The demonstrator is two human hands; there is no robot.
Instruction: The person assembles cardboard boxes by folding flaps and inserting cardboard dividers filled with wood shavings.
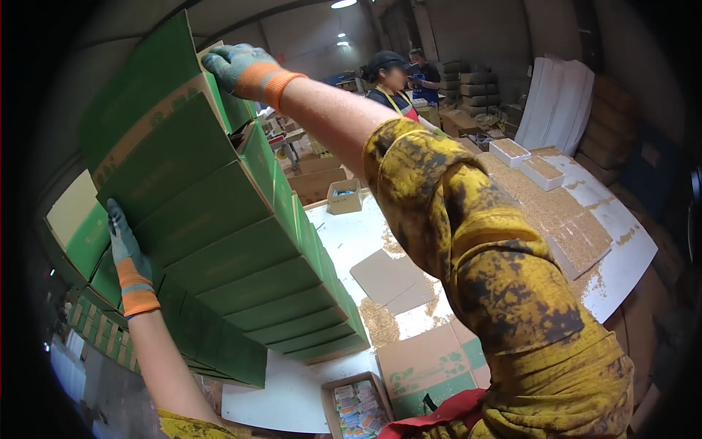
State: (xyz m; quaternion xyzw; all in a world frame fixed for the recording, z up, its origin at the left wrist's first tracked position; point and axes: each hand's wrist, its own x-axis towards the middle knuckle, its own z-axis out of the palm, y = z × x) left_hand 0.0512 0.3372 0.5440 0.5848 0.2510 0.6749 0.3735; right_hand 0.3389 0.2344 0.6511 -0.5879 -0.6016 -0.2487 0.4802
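Left hand lies open against the side of a tall stack of green cartons, fingers straight and pointing up, gripping nothing that shows. Right hand is set higher, at the upper corner of the top carton, its fingers bent at the edge; with the thumb hidden, I cannot tell whether it grips. Both wear blue-grey gloves with orange cuffs, and behind the bare forearms come yellow sleeves with dark patches, the right one crossing much of the view. The stack stands left of centre, with more green cartons beside it on the left. At the lower edge, red cloth shows near an open box of small coloured packets. Just beside that box is a brown and green carton. Beyond, a white table carries a flat brown board among loose tan grains, and a small brown box stands farther back. To the right, a thick layer of grains bears two white trays, also filled. Behind these stand white sheets, and at the back two people are near piled brown bundles.
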